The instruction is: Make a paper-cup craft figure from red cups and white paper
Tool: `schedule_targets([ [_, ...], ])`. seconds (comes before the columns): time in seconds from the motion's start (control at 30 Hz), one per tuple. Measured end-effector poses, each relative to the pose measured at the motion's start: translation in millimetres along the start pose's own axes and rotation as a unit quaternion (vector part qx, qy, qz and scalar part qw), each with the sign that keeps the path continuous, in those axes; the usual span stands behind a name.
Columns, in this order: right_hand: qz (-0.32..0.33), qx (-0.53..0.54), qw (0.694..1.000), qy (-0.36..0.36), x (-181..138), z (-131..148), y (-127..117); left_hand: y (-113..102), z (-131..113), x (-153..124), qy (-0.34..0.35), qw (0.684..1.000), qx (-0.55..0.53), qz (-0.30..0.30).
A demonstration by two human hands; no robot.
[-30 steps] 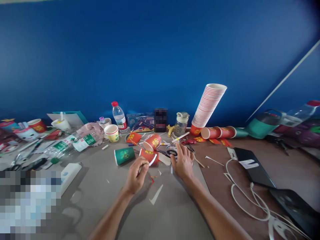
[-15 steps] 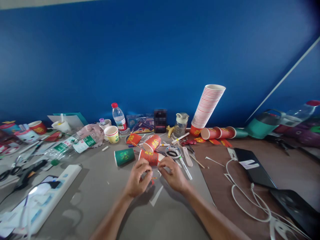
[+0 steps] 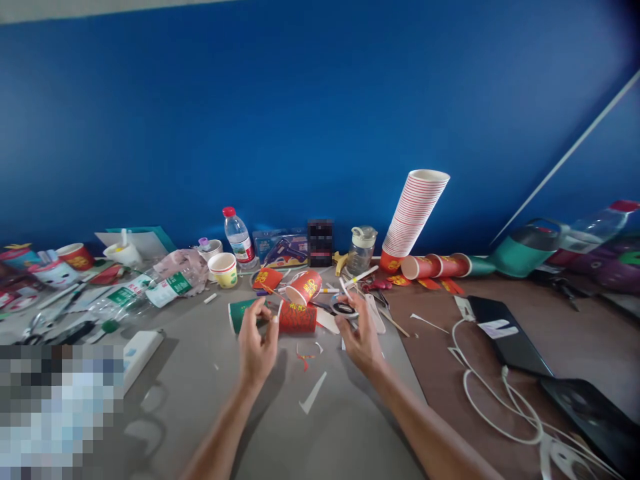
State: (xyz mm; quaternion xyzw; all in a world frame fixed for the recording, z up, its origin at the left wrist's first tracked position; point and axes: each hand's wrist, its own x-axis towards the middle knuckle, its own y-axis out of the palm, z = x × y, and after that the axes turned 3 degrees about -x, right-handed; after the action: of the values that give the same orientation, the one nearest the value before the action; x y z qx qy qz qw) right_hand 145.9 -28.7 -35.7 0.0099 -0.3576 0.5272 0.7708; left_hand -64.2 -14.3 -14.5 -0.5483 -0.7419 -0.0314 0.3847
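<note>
We held both hands apart above a grey tabletop.
From the left, a green paper cup lay sideways behind our left hand, its fingers curled, thumb apart; next lay a gold-lettered red paper cup; then a thin, curved white strip rose at the fingertips of our right hand, though we could not tell whether they gripped it.
</note>
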Motion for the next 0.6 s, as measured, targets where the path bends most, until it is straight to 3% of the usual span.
schedule_targets([
  [0.1, 0.043, -0.052, 0.997, -0.044, -3.2, -10.8, 9.9, 5.9, 11.6, 2.6, -0.079, 0.996, -0.041, 0.023],
  [0.27, 0.108, -0.092, 0.988, -0.066, -8.2, -16.8, 27.1, 14.3, 23.7, -0.1, -0.135, 0.987, -0.065, 0.065],
  [0.6, 0.117, -0.027, 0.992, -0.042, -9.9, -1.3, 19.4, 15.0, 5.5, -7.5, -0.113, 0.978, -0.16, 0.072],
])
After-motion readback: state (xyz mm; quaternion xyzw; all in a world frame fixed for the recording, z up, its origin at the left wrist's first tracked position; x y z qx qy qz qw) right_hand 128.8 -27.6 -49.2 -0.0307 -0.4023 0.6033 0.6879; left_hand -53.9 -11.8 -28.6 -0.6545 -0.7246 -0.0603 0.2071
